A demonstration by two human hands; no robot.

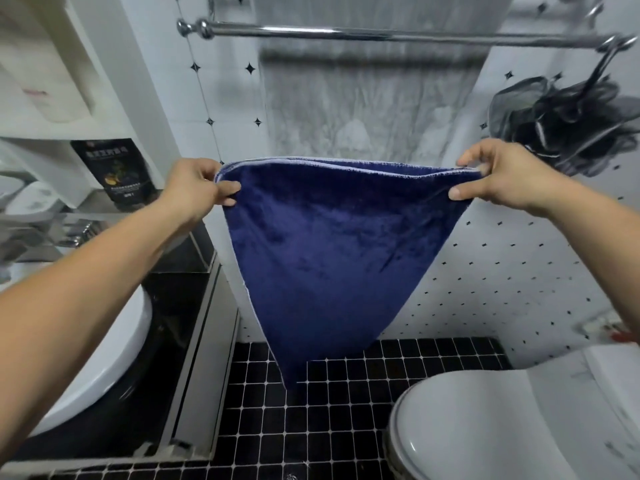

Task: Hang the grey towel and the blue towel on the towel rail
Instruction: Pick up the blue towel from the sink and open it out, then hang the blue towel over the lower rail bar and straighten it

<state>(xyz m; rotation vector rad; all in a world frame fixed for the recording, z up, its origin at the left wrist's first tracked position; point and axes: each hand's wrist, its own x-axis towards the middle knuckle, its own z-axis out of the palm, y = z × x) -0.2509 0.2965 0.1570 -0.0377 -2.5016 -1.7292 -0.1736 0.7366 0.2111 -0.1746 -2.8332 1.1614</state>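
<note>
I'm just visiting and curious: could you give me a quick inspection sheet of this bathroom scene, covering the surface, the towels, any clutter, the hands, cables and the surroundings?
Surface: black tiled floor with pale grout; no worktop in use.
Job's things: grey towel already hangs behind the towel rail; blue towel is held spread below the rail, not yet hung.
Clutter: dark mesh sponge hanging from the rail's right end; dark packet on the left shelf.
Hands: left hand and right hand each pinch a top corner of the blue towel with their fingers.
Cables: nothing seen.
Surroundings: white basin at left, toilet at lower right, white tiled wall.
</note>
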